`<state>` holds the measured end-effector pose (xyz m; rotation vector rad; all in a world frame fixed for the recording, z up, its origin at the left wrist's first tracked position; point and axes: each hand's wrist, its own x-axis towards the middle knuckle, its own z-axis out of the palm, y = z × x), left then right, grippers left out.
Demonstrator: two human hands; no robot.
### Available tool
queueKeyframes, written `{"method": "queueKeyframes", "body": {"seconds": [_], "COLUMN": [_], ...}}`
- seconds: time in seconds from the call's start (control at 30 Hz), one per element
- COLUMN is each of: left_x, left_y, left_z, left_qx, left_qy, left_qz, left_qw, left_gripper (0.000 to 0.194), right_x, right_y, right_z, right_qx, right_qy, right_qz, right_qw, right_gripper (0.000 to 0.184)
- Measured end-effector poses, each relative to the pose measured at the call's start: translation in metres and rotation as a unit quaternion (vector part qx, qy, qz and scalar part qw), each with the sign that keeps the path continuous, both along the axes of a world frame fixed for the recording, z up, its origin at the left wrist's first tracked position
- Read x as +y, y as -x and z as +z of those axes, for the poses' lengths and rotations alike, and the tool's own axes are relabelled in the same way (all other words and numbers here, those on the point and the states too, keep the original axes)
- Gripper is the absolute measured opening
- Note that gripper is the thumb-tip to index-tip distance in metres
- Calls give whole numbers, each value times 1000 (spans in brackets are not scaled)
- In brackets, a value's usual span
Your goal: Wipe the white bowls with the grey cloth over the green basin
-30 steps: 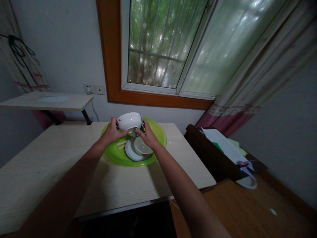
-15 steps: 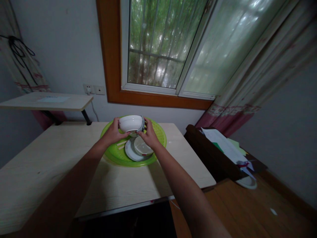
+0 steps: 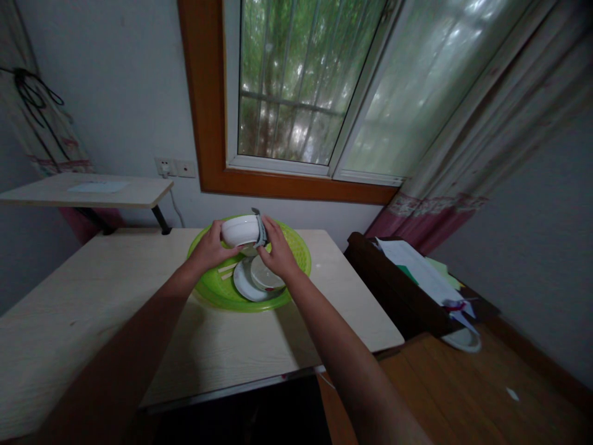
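Observation:
Over a round lime-green basket [image 3: 299, 247], a white bowl [image 3: 238, 231] is held tilted on its side. My left hand [image 3: 209, 248] grips its left edge, thumb underneath. At the bowl's right side my right hand [image 3: 279, 250] is closed on a grey, cloth-like piece [image 3: 261, 230] pressed against the rim; its exact kind is hard to make out. In the basket below lie a white plate [image 3: 244, 284] with another bowl [image 3: 265, 276] on it. Pale sticks, like chopsticks [image 3: 227, 271], rest to their left.
The basket stands on a light wooden table [image 3: 115, 290] against the wall, below a window [image 3: 291, 93]. A raised shelf [image 3: 134, 190] with a paper sheet is at the left. Right of the table, a dark brown piece of furniture [image 3: 384, 278] carries papers.
My right hand has shifted slightly left and up along the bowl's rim, and more of the grey cloth-like piece shows above it. The bowl and my left hand stay nearly in place.

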<state>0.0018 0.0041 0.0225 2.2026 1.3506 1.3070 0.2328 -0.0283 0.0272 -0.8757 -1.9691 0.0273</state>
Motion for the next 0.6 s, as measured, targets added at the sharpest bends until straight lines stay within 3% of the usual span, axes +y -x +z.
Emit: {"method": "queueKeyframes", "body": {"seconds": [0.33,0.6], "left_x": [-2,-4], "left_y": [0,-2], "left_z": [2,4], "left_qx": [35,78], "left_qy": [5,-13], "left_qz": [32,21], "left_qw": [999,997], "left_gripper": [70,55], "right_x": [-7,-17], "right_y": [2,12], "right_z": [4,14], "right_qx": [-55,-158], "right_qy": [-21,-42], "right_qz": [-4,67], "right_qw": [998,984], "right_gripper": [80,71]}}
